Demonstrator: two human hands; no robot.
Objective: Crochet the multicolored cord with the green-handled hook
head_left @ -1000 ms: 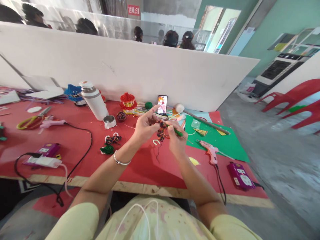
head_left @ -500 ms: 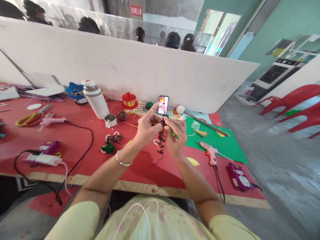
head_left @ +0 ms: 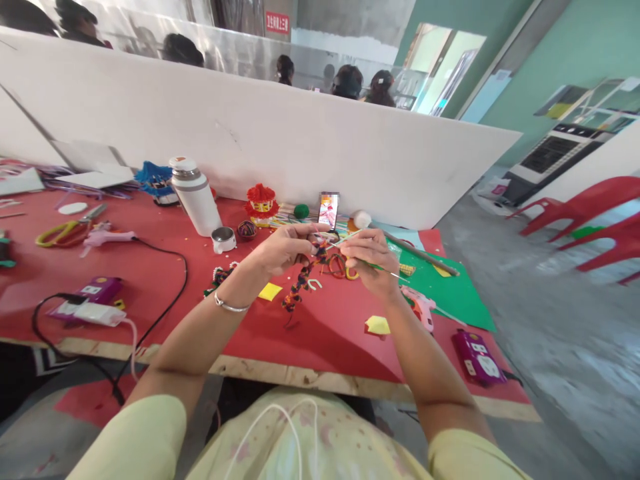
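Note:
A twisted crocheted strip of dark, orange and red yarn (head_left: pixel 301 280) dangles over the red table, its upper end pinched in the fingers of my left hand (head_left: pixel 281 252). My right hand (head_left: pixel 371 259) is closed around a thin crochet hook (head_left: pixel 394 273) with some green on it, which slants down past the palm to the right. Its light tip points toward the yarn between the hands; whether it sits in a loop is too small to tell. Behind my hands a phone (head_left: pixel 329 212) stands upright with a lit picture. A multicoloured yarn ball (head_left: pixel 247 229) lies to the left.
A white thermos (head_left: pixel 196 200) and its metal cup (head_left: pixel 223 239) stand left. Scissors (head_left: pixel 60 233) and a pink glue gun (head_left: pixel 103 239) lie farther left. Another glue gun (head_left: pixel 421 308) and a purple socket box (head_left: pixel 479 358) are at right. A white partition (head_left: pixel 300 147) stands behind.
My hands have moved apart, the left going left and the right going right. The strip now hangs slanting to the left, and scissors handles and a yellow piece have come into view.

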